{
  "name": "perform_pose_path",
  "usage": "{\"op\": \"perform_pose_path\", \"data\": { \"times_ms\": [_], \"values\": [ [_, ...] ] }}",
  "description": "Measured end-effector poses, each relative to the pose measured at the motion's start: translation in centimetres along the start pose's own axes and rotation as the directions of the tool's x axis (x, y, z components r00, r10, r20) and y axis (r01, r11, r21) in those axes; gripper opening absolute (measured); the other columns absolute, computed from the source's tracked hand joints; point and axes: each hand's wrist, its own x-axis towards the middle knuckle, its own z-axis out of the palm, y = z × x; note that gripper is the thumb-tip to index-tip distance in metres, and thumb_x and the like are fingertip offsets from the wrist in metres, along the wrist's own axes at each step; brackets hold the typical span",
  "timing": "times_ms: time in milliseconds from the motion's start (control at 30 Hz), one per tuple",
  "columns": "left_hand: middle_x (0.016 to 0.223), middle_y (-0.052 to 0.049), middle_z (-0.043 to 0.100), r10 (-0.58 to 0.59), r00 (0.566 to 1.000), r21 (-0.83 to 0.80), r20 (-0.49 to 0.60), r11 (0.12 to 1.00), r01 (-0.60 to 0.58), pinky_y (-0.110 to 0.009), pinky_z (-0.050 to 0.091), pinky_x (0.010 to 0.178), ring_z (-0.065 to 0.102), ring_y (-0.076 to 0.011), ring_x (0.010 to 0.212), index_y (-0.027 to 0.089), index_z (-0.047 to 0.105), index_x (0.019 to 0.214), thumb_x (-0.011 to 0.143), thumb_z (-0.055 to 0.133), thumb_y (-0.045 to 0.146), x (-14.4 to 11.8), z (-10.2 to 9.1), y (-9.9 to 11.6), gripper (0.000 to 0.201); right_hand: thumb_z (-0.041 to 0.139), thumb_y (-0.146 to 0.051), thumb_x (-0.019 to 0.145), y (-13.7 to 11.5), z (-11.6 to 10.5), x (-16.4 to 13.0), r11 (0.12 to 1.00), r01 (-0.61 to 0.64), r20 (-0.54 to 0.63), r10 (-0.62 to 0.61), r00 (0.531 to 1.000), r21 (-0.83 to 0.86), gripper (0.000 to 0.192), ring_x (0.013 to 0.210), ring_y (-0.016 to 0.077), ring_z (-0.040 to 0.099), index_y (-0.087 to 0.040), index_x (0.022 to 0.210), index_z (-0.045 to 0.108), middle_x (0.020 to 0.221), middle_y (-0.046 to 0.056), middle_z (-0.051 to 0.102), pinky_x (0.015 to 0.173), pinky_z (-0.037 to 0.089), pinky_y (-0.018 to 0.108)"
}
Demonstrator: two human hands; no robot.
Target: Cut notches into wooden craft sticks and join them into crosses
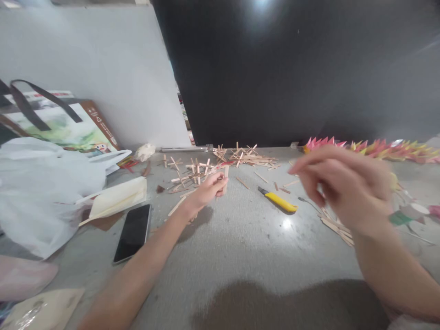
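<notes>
A white plastic bag [37, 192] is slumping at the far left of the grey table [240, 238], well to the left of the yellow utility knife [278, 200], with a printed carrier bag [65, 123] standing behind it. Nearer the knife, a cream folded sheet [118, 198] is lying beside a black phone [133, 233], which is resting face up. The left hand [208, 189] is reaching out left of the knife, its fingers closing around a short wooden stick [226, 173] held upright at the edge of a scatter of glued stick crosses [192, 174]. A bigger heap of sticks [247, 156] is lying behind the knife, by the dark board [295, 68]. The right hand [343, 188] is hovering just right of the knife, blurred, fingers loosely curled; whether it is gripping anything cannot be told. A few flat sticks [338, 229] are lying under it. Pink and yellow paper points [371, 149] are lining the table's back edge, right of the knife.
</notes>
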Motion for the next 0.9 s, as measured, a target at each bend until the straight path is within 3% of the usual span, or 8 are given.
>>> {"op": "perform_pose_path", "data": {
  "times_ms": [67,133,233,333,433,533,733,900],
  "values": [
    [0.067,0.005,0.039,0.030,0.999,-0.269,-0.018,0.962,-0.033,-0.027,0.032,0.059,0.035,-0.0095,0.055,0.023,0.042,0.084,0.101,0.058,0.051,0.4,2.7,-0.7,0.037,0.051,-0.032,0.110,3.3,1.9,1.4,0.992,-0.126,0.051,0.128,0.990,-0.027,0.025,0.045,0.0094,0.044,-0.021,0.105,0.073,0.056,-0.005,0.050,0.047,0.035,0.024],
    [0.068,0.006,0.038,0.016,0.998,-0.399,-0.054,0.916,-0.036,-0.025,0.028,0.056,0.033,-0.0084,0.055,0.022,0.043,0.082,0.096,0.066,0.052,0.7,5.0,-2.0,0.041,0.050,-0.036,0.108,7.7,4.3,2.0,0.963,-0.266,0.063,0.269,0.961,-0.045,0.026,0.047,0.0099,0.041,-0.020,0.106,0.070,0.055,-0.007,0.047,0.049,0.034,0.024],
    [0.065,0.008,0.037,-0.039,0.990,-0.487,-0.135,0.873,-0.032,-0.023,0.027,0.055,0.033,-0.0083,0.054,0.022,0.046,0.085,0.089,0.073,0.057,0.7,7.0,-3.9,0.045,0.051,-0.044,0.104,13.9,8.2,0.9,0.909,-0.406,-0.006,0.407,0.913,-0.097,0.029,0.054,0.0120,0.044,-0.018,0.103,0.066,0.060,-0.006,0.049,0.055,0.035,0.025],
    [0.065,0.007,0.043,-0.035,0.988,-0.412,-0.150,0.911,-0.031,-0.023,0.027,0.055,0.035,-0.0083,0.054,0.020,0.051,0.088,0.088,0.074,0.061,0.3,7.6,-4.9,0.047,0.047,-0.053,0.103,17.4,10.6,-1.7,0.903,-0.421,0.042,0.426,0.904,-0.085,0.040,0.064,0.0151,0.051,-0.019,0.096,0.066,0.068,-0.002,0.056,0.063,0.041,0.027],
    [0.066,0.006,0.047,-0.012,0.996,-0.355,-0.094,0.935,-0.022,-0.023,0.026,0.054,0.036,-0.0083,0.055,0.019,0.052,0.087,0.090,0.072,0.061,0.3,7.7,-5.1,0.046,0.046,-0.059,0.103,18.4,11.2,-3.7,0.935,-0.354,0.086,0.355,0.931,-0.030,0.045,0.070,0.0167,0.055,-0.020,0.091,0.065,0.075,0.001,0.062,0.069,0.044,0.028],
    [0.069,0.005,0.049,0.004,0.999,-0.350,-0.038,0.937,-0.017,-0.023,0.027,0.054,0.036,-0.0080,0.056,0.019,0.052,0.087,0.092,0.071,0.060,1.2,8.3,-5.1,0.045,0.051,-0.060,0.102,19.0,10.8,-4.3,0.939,-0.344,0.054,0.343,0.938,0.008,0.044,0.072,0.0173,0.058,-0.020,0.089,0.065,0.079,0.003,0.065,0.071,0.046,0.028],
    [0.072,0.006,0.043,-0.015,0.999,-0.336,-0.030,0.942,0.004,-0.023,0.028,0.054,0.036,-0.0080,0.059,0.017,0.057,0.084,0.083,0.078,0.063,4.4,8.9,-5.1,0.051,0.057,-0.063,0.099,20.9,10.5,-4.0,0.880,-0.455,-0.049,0.465,0.884,0.138,0.044,0.062,0.0147,0.053,-0.020,0.090,0.065,0.072,0.000,0.060,0.057,0.043,0.025],
    [0.067,0.007,0.040,-0.061,0.998,-0.394,-0.003,0.917,0.055,-0.023,0.023,0.053,0.035,-0.0077,0.055,0.016,0.062,0.092,0.087,0.074,0.063,4.7,8.1,-5.8,0.048,0.061,-0.067,0.096,21.3,11.0,-4.0,0.816,-0.522,-0.092,0.556,0.826,0.250,0.046,0.053,0.0121,0.042,-0.020,0.092,0.062,0.063,-0.005,0.049,0.048,0.035,0.024]
  ]
}}
